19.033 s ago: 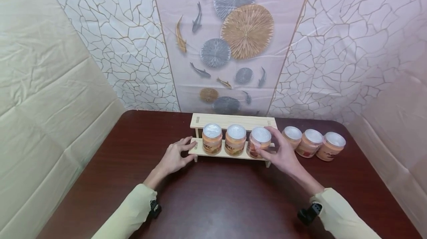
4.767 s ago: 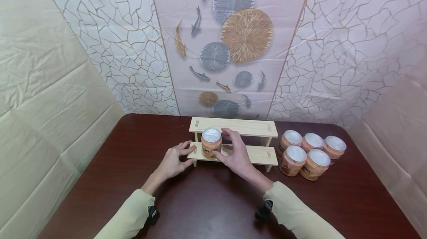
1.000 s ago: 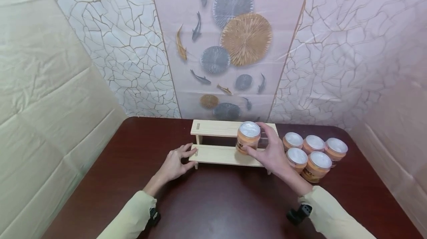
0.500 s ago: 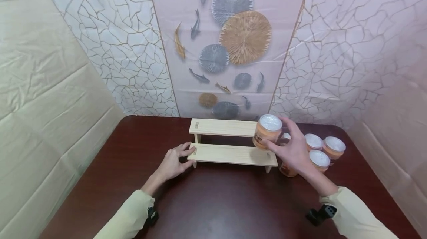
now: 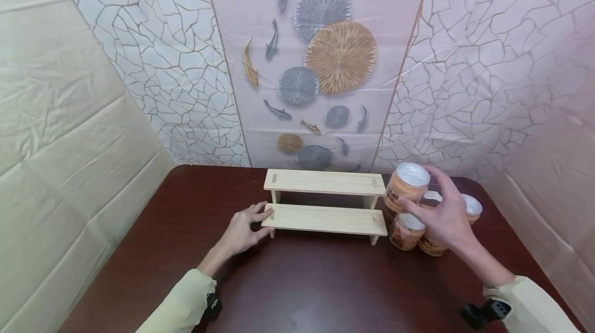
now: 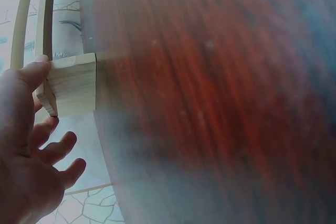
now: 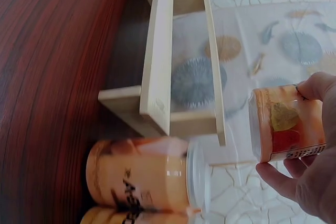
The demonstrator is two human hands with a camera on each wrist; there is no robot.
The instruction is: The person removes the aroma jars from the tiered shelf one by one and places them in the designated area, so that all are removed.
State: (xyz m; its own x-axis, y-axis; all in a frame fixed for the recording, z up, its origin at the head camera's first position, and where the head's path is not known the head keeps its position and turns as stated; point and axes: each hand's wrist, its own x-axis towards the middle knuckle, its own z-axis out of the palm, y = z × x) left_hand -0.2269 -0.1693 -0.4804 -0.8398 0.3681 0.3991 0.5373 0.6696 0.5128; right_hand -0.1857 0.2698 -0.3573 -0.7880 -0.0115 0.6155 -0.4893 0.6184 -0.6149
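My left hand (image 5: 241,231) pinches the left end of the lower tier of a pale two-tier wooden rack (image 5: 325,219). In the left wrist view, the thumb and a finger of that hand (image 6: 23,161) close on the rack's end board (image 6: 73,85), the other fingers loose. My right hand (image 5: 448,217) grips an orange can (image 5: 403,188) with a silver lid, fruit pictured on its label (image 7: 286,121). The can is held in the air right of the rack, in front of and above a cluster of similar cans (image 5: 406,234). The hand and held can partly hide this cluster.
Both rack tiers show bare wood. Beside the rack's right end, the upright cans (image 7: 142,174) stand close together on the dark red-brown table (image 5: 297,281). Patterned cloth (image 5: 325,116) hangs behind the table, and beige cloth (image 5: 83,142) hangs at the sides.
Three cans stood on the lower tier earlier, then one; the right cluster grew meanwhile. My right hand has lifted the last one off and carried it rightward. My left hand stayed on the rack.
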